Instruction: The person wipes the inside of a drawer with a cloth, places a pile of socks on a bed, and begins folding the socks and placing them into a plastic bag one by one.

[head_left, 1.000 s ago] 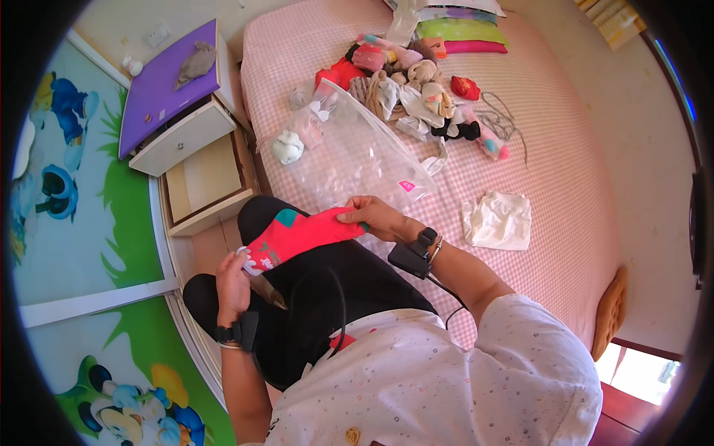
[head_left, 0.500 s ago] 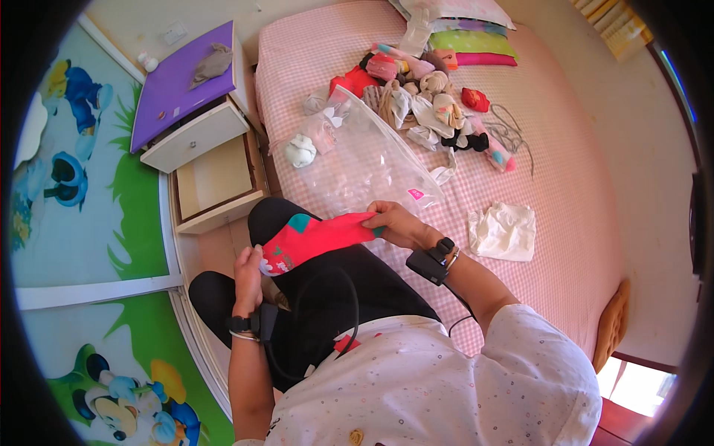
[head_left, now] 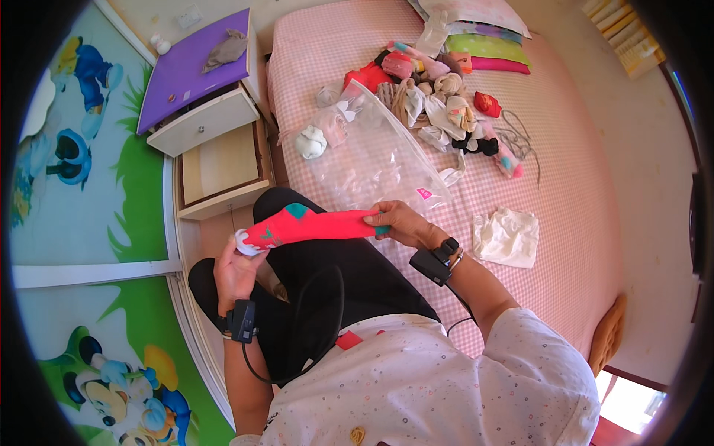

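A red sock (head_left: 320, 225) with a green heel, a green toe and a white cuff is stretched between my hands above my lap. At its white cuff, on the left, my left hand (head_left: 236, 272) grips the edge with the palm turned up. My right hand (head_left: 405, 224) pinches the sock near the green toe, thumb on top. Just beyond it, a clear plastic zip bag (head_left: 372, 167) lies flat on the bed. Near the bag's left edge sits a white rolled sock bundle (head_left: 310, 141).
Socks and rolled bundles lie in a mixed pile (head_left: 435, 100) on the pink checked bed (head_left: 565, 223). A folded white cloth (head_left: 506, 236) is at the right. To the left, a purple-topped cabinet (head_left: 190, 63) has open drawers (head_left: 227, 167). Folded pillows (head_left: 483, 52) are stacked at the far end.
My left hand has shifted left and turned palm up, drawing the sock's cuff with it, so the sock lies straighter. The right hand keeps its hold. The whole view has shifted slightly.
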A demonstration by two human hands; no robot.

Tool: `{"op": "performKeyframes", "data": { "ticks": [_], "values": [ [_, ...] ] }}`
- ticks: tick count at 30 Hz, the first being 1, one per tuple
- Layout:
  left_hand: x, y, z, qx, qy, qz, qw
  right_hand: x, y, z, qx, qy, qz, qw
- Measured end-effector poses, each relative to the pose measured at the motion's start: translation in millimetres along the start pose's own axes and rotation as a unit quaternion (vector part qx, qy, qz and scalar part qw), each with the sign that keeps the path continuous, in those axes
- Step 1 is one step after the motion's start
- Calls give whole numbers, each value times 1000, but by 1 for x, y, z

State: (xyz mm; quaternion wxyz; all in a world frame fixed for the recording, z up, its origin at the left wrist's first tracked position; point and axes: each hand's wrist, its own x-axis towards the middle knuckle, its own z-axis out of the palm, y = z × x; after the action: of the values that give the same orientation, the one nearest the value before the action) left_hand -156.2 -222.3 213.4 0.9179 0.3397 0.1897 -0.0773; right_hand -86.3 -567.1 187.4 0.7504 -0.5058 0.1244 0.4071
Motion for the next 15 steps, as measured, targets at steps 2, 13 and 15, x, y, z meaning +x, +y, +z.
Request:
{"op": "performKeyframes", "data": {
  "ticks": [2, 13, 15],
  "values": [
    [2, -1, 2, 18, 3, 22, 1000, 5, 2, 0, 11, 1, 1, 1000],
    [3, -1, 20, 121, 31, 134, 983, 4, 2, -2, 114, -42, -64, 990],
    [2, -2, 18, 105, 23, 137, 985, 2, 0, 4, 126, -43, -62, 989]
  ]
}}
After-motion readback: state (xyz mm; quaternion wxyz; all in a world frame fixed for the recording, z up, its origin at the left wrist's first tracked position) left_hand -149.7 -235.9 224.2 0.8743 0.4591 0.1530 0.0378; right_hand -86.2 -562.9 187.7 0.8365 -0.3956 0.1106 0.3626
